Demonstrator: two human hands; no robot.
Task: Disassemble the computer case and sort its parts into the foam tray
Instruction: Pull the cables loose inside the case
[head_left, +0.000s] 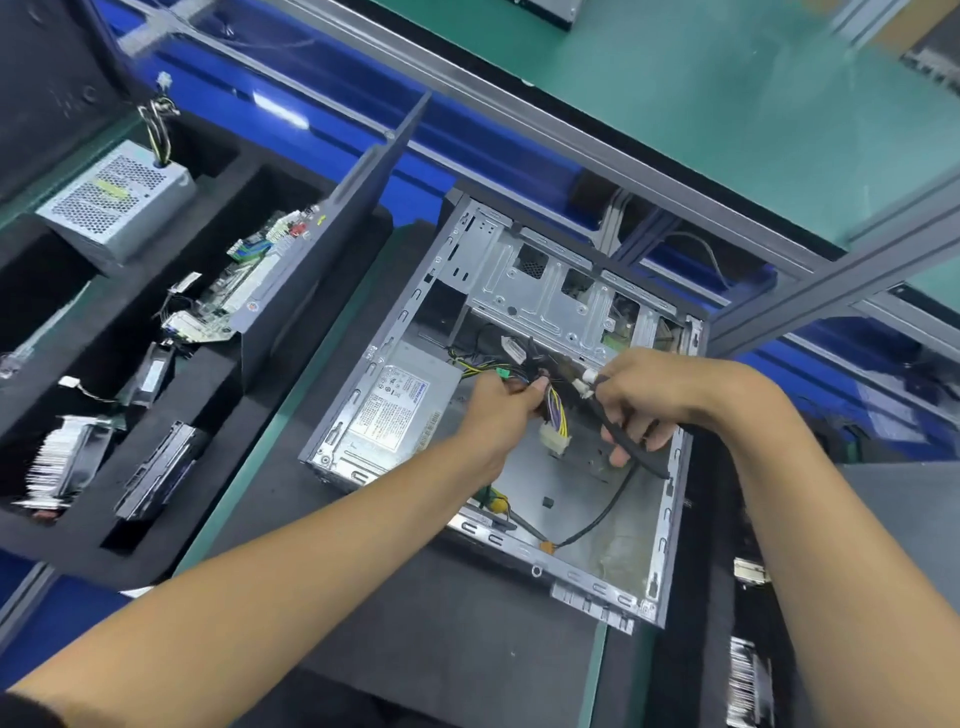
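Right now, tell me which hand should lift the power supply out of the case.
Left, probably: the left hand is nearer the power supply; the right hand grips a black cable farther away.

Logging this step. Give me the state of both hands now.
Left hand: gripping the wire bundle.
Right hand: gripping a black cable.

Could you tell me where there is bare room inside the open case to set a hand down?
The bare case floor between the power supply and the black cable is free. Around the cable bundle both hands crowd it.
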